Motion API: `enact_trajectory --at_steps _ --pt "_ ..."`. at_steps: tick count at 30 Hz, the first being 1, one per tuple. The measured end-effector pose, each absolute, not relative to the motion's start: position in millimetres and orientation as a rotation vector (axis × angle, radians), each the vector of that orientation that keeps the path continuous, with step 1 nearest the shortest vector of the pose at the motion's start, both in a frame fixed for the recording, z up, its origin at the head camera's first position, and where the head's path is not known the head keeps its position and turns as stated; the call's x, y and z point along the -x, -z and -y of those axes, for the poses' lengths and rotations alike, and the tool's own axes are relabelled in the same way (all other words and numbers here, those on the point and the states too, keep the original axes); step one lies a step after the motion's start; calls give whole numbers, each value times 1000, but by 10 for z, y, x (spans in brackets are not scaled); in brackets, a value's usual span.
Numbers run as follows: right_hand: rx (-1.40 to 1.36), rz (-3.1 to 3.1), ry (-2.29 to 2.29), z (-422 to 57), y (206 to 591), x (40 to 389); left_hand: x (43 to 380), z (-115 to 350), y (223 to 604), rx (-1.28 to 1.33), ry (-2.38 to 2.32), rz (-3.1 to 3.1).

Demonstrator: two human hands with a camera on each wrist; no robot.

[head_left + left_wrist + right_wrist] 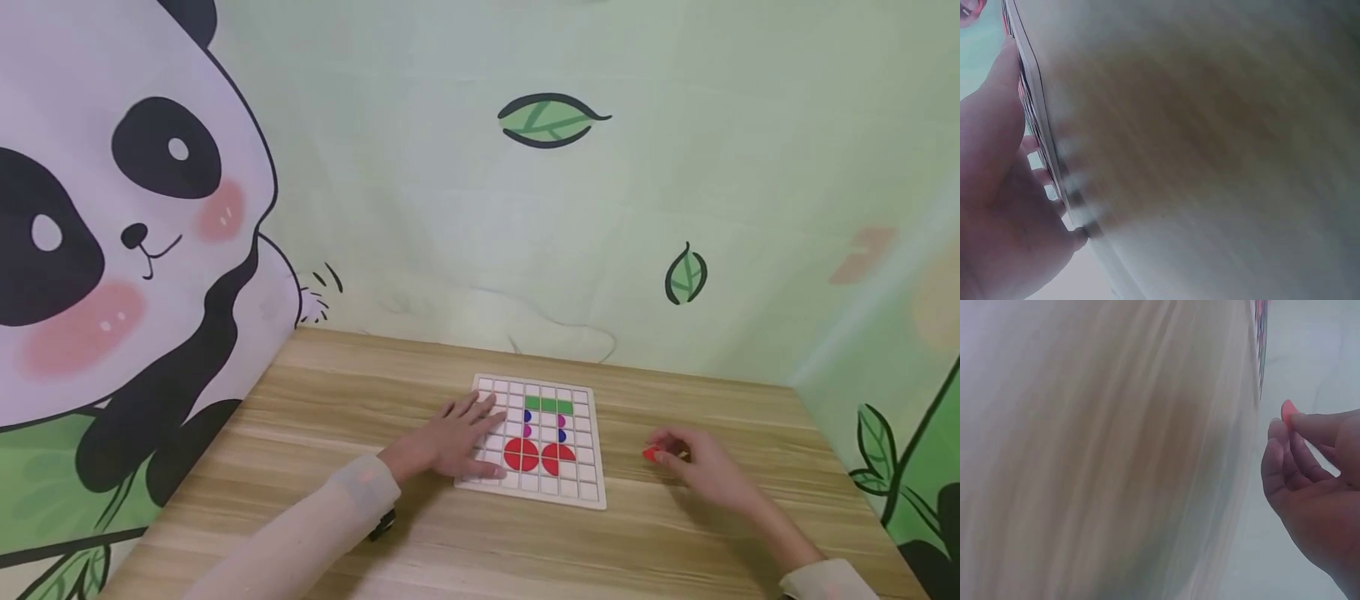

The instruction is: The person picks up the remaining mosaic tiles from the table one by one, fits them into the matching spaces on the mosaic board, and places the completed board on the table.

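A white square grid board lies on the table. My left hand rests on its left side, fingers spread and thumb across the lower edge. Right of the board, my right hand pinches a small red piece between thumb and fingertips. On the grid, a green strip runs along the upper part. Below it sit small blue half-round pieces and magenta half-round pieces. A full red circle lies lower down, beside a red three-quarter circle whose lower right cell shows white.
The wood-grain table reaches back to a pale green wall cloth with printed leaves. A large printed panda covers the left wall. Something small and black shows under the left sleeve.
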State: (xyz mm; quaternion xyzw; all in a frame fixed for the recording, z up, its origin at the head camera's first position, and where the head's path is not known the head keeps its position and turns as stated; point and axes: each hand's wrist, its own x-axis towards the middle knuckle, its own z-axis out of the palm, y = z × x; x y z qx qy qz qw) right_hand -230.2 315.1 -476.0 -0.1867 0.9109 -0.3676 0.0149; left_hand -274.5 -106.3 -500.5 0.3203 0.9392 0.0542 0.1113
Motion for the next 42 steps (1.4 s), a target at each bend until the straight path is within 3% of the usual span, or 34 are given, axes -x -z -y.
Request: enact_trajectory --at_steps 21,42 --pt "593 -2687 1205 -2190 4893 2360 2725 1069 5001 -941 -173 -2764" --pt "734 -2710 1063 -2075 4950 2351 2728 1079 5018 -949 -174 -2772"
